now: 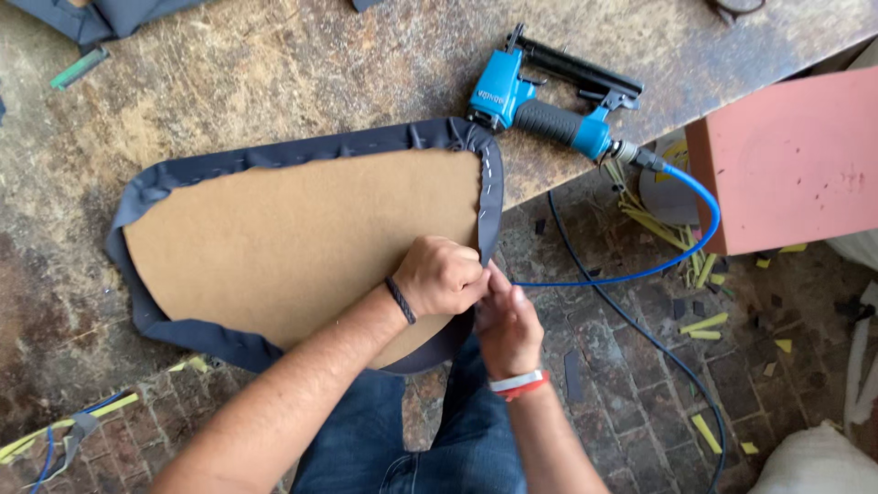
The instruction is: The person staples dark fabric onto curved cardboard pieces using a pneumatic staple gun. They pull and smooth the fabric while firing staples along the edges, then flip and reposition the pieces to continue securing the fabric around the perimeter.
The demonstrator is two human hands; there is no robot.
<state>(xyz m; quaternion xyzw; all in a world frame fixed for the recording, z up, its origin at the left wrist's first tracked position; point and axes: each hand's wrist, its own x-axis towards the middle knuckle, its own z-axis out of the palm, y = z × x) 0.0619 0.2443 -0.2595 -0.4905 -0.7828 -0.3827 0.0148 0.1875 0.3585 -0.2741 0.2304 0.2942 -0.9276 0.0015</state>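
Both hands pinch fabric at the board's edge.
Left hand (442, 276) and right hand (508, 327) grip the dark fabric (492, 197) at frame centre; best pulled taut over the board (302, 238).

Flat tan board panel (302, 238), rounded-triangle shape, face up on worn wooden workbench, right corner overhanging bench edge. Dark grey fabric (146, 197) wrapped around whole perimeter, folded over onto top face, puckered at corners. Row of staples visible along right-hand fabric strip (491, 197). Lower right edge pinched between both hands, fabric pulled taut there
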